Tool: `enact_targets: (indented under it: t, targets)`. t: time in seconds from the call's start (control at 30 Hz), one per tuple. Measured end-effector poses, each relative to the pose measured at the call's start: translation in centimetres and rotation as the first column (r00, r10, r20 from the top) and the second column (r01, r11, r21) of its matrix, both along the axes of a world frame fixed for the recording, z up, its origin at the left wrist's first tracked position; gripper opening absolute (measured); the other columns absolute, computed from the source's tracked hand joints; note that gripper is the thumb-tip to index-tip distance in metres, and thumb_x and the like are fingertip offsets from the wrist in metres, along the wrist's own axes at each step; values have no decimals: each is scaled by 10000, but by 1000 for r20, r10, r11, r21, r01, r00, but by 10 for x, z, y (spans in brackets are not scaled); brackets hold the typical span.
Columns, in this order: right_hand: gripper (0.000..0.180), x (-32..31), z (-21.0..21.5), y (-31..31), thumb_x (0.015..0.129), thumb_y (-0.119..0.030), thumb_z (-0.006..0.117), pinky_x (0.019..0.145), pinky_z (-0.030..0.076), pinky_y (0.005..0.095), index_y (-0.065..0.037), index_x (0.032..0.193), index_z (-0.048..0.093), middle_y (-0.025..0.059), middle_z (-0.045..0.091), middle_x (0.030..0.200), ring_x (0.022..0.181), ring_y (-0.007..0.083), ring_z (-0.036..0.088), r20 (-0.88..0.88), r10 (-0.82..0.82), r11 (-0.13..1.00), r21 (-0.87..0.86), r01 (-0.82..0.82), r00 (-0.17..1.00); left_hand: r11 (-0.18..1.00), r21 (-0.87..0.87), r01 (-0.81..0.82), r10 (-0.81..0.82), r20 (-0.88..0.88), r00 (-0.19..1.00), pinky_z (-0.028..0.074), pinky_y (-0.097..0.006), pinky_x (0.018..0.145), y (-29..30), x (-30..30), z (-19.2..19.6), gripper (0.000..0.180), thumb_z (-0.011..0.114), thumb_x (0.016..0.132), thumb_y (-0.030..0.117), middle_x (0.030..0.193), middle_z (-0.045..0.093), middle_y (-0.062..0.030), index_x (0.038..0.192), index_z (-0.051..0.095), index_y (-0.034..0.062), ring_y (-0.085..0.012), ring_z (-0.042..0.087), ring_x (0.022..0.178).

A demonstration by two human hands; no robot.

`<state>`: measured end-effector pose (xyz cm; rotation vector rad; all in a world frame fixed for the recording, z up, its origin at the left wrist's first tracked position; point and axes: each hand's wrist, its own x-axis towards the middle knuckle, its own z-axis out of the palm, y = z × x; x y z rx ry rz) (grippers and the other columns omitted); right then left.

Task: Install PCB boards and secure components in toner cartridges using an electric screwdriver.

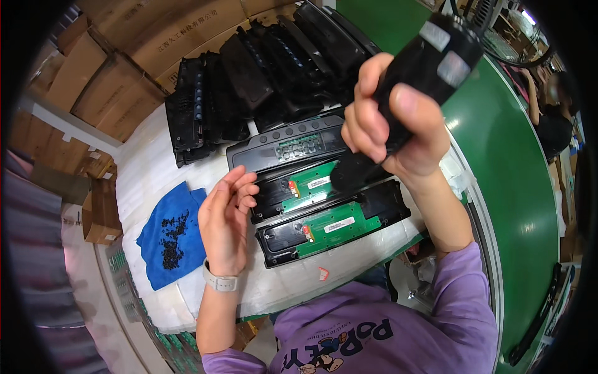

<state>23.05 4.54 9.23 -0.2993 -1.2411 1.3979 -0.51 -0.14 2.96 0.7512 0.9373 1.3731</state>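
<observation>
My right hand (405,128), raised over the work, is wrapped round a black electric screwdriver (427,65) whose lower end points down at the panels. My left hand (225,221) has its fingers loosely bent and apart, at the left edge of a black housing panel (269,194) with a green circuit board (305,194). I cannot tell whether the fingertips touch it. Nearer me lies a second black panel (280,240) with its own green board (336,229). Behind them is a third panel (261,159) with a row of round buttons. The screwdriver hides part of the middle panel.
A blue cloth (152,249) with many small black screws (174,240) lies left of my left hand. Black housings (249,75) stand in a row at the back, before cardboard boxes (143,37). A green surface (492,187) runs along the right; a person (554,118) is beyond it.
</observation>
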Motion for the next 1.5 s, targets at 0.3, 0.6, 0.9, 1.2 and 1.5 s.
enact_targets:
  t: [0.3, 0.6, 0.9, 1.2, 1.5]
  targets:
    - [354, -5, -23, -3, 745, -244, 631, 375, 328, 230, -11, 905, 417, 31, 425, 525, 399, 109, 401, 197, -106, 994, 47, 99, 975, 999, -41, 34, -37, -88, 995, 508, -269, 816, 5, -4, -13, 257, 383, 941, 53, 1111, 565, -221, 1132, 469, -95, -252, 599, 1005]
    - [238, -15, -23, -9, 716, -88, 635, 393, 350, 221, -19, 829, 437, 43, 468, 557, 419, 100, 428, 236, -105, 994, 51, 95, 966, 993, -58, 99, -108, -178, 978, 364, -178, 482, 8, -4, -24, 222, 400, 963, 181, 702, 561, -53, 1011, 520, 0, -80, 480, 533]
    - [187, -25, -23, -12, 655, -8, 637, 457, 378, 204, -30, 774, 494, 19, 517, 622, 508, 65, 474, 304, -169, 984, 112, 141, 937, 980, -87, 178, -187, -113, 976, 234, -178, 422, 12, -1, -27, 168, 416, 947, 167, 572, 423, 19, 909, 517, 38, -34, 299, 456]
    - [360, -18, -17, -18, 788, -257, 671, 489, 393, 223, -43, 967, 444, 0, 472, 577, 442, 81, 444, 133, 10, 987, 157, -31, 991, 990, -65, 124, -135, -221, 966, 301, -153, 442, 8, -2, -22, 81, 547, 883, 67, 776, 638, -101, 944, 539, 13, -25, 380, 466]
    - [429, -7, -16, -16, 862, -444, 515, 571, 424, 288, -73, 1065, 446, -8, 496, 642, 477, 102, 480, -321, 150, 965, 252, -68, 935, 955, -18, 295, -283, -351, 892, 300, -141, 438, -16, 18, -6, 125, 615, 853, 103, 706, 631, -46, 837, 604, -20, 3, 422, 492]
